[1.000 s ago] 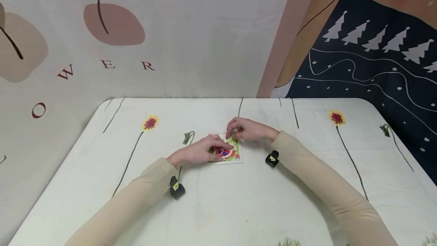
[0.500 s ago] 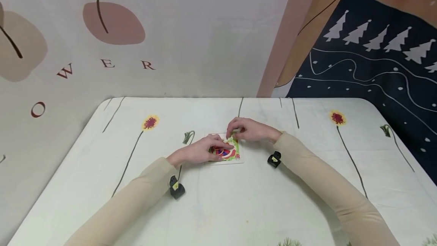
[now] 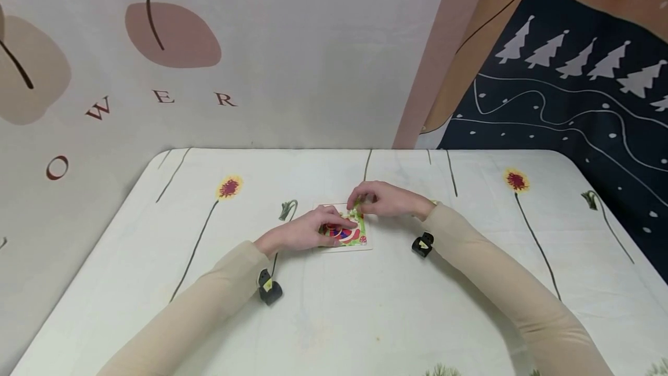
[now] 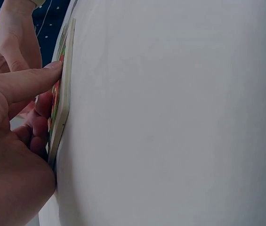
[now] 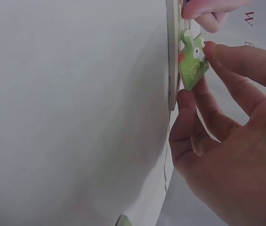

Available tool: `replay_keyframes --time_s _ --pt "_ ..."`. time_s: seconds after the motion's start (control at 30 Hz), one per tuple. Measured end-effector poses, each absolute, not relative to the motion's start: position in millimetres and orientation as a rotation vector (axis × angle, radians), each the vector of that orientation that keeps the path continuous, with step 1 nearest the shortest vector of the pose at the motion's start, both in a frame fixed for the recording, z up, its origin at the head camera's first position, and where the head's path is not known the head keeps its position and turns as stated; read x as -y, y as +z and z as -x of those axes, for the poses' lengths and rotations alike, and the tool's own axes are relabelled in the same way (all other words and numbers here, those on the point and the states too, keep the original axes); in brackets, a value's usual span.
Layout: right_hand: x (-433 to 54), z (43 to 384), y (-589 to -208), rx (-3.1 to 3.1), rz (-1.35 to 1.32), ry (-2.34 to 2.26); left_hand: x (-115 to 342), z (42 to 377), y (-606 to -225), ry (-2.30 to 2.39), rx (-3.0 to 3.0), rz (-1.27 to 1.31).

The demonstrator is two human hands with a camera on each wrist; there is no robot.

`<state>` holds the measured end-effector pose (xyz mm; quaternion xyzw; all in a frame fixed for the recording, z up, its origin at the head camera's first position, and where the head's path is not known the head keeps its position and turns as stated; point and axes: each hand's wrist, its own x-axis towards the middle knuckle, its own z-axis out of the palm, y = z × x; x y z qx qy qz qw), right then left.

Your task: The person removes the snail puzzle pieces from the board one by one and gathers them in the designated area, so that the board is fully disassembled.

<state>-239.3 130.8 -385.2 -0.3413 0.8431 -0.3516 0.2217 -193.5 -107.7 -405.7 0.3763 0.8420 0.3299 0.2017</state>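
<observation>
A small wooden jigsaw puzzle (image 3: 362, 238) with a red, blue and green picture lies flat on the table, inside a pale border. My left hand (image 3: 305, 232) rests over its left part, thumb and fingers touching the board and hiding some of the picture. At the upper right corner, my right hand (image 3: 388, 199) pinches a green puzzle piece (image 5: 193, 63) printed with eyes and a smiling mouth. That piece is tilted against the board's face in the right wrist view; whether it is seated cannot be told.
The white tablecloth (image 3: 334, 318) has printed flowers on it. Part of a green object (image 5: 123, 220) shows at the lower edge of the right wrist view. Printed cloth walls (image 3: 313, 74) stand behind and beside the table. Each wrist wears a black camera (image 3: 423, 245).
My right hand and wrist have shifted very slightly to the right, with the green puzzle piece still pinched. The left hand stays in place on the puzzle.
</observation>
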Motion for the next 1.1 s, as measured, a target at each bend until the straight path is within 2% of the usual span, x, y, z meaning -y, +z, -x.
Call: replay_keyframes --time_s 0.7,1.1 --pt "-128.8 238.4 -381.6 -2.41 0.81 -1.149 106.4 192.8 -406.7 0.941 -2.337 -0.996" --pt "-141.7 242.4 -376.9 -2.455 0.833 -1.19 106.2 192.6 -405.7 0.928 -2.336 -0.954"
